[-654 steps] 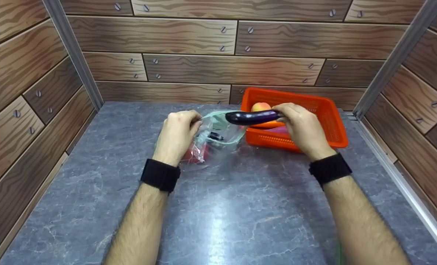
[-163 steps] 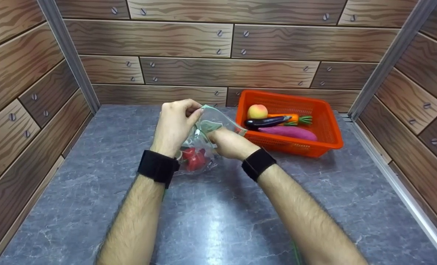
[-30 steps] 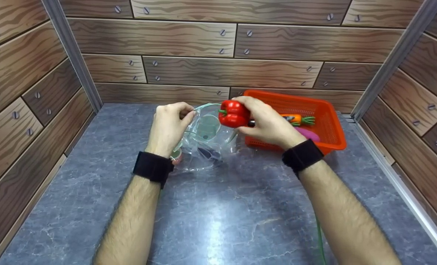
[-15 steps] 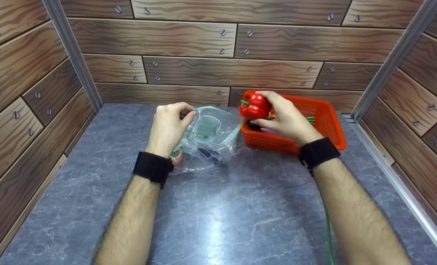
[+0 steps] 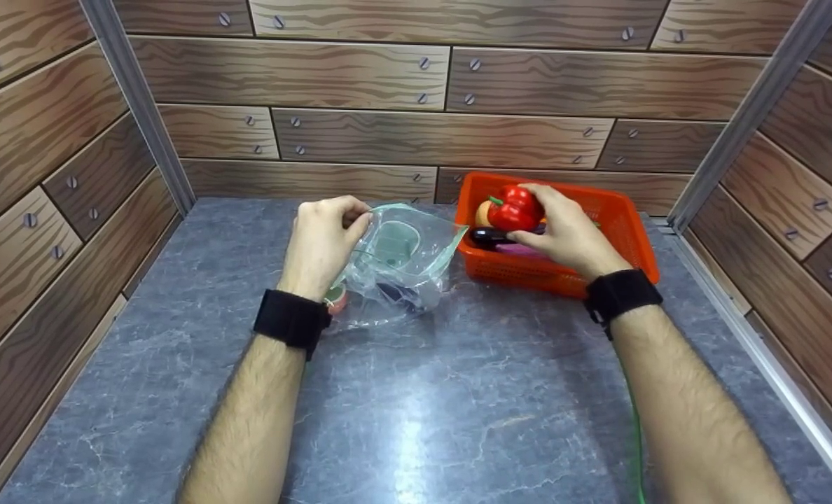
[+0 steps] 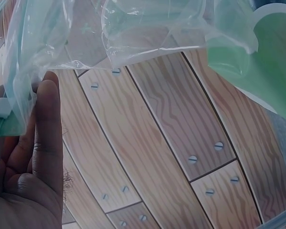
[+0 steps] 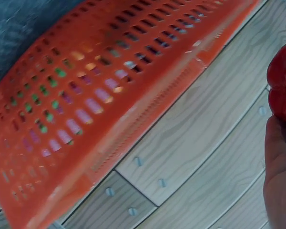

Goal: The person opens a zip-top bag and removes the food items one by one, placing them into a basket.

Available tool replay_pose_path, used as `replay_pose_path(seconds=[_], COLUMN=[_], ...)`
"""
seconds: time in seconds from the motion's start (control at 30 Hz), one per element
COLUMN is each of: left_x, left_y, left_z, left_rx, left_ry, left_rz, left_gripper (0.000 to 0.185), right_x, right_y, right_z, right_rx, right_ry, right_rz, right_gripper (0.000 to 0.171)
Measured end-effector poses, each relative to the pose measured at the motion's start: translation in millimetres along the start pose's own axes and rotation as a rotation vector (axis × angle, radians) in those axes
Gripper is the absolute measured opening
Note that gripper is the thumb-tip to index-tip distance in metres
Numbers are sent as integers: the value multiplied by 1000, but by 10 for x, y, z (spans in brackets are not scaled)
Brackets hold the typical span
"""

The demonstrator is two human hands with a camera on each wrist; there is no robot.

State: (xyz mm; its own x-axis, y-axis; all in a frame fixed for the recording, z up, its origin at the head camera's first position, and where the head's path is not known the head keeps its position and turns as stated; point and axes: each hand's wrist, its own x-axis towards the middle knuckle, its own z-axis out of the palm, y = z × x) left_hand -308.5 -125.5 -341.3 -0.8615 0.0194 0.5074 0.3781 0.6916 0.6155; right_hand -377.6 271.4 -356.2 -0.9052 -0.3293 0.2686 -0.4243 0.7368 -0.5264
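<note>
My left hand (image 5: 323, 241) pinches the rim of a clear zip bag (image 5: 430, 269) with a pale green edge and holds its mouth open. In the left wrist view a whitish slider (image 6: 1, 109) sits by the fingers. A dark object (image 5: 398, 294) shows through the plastic; a small reddish object (image 5: 336, 299) lies by the left wrist, inside or behind the bag, I cannot tell. My right hand (image 5: 570, 231) grips a red bell pepper (image 5: 515, 208) just above the orange basket (image 5: 528, 276). In the basket are an eggplant (image 5: 489, 236), a partly hidden peach (image 5: 482, 214) and a purple sweet potato (image 5: 517, 249).
The basket stands at the back right of the grey marbled table (image 5: 458, 392), near the wood-patterned back wall (image 5: 360, 133). A green cable (image 5: 636, 427) hangs along the right forearm. A metal rail (image 5: 773, 350) borders the table's right side.
The right hand has carried the bell pepper from the bag's mouth rightward over the basket. An eggplant, held at the bag long before, now lies in the basket. The left hand stays put.
</note>
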Motion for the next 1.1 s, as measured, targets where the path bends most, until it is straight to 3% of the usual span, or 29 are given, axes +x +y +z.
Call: replay_pose_path(seconds=[0.3, 0.73, 1.1], left_x=[-15, -25, -56], left_y=[1, -19, -8], left_z=[-7, -6, -15], left_rx=[-3, 2, 4], left_ry=[-1, -4, -3], left_rz=[-1, -3, -1], left_gripper=[11, 11, 12], right_x=[-56, -193, -287], right_y=[233, 577, 741], right_z=[-21, -82, -155], right_rx=[-21, -71, -119], right_ry=[-19, -11, -55], right_rz=[80, 121, 169], right_gripper=[78, 79, 85])
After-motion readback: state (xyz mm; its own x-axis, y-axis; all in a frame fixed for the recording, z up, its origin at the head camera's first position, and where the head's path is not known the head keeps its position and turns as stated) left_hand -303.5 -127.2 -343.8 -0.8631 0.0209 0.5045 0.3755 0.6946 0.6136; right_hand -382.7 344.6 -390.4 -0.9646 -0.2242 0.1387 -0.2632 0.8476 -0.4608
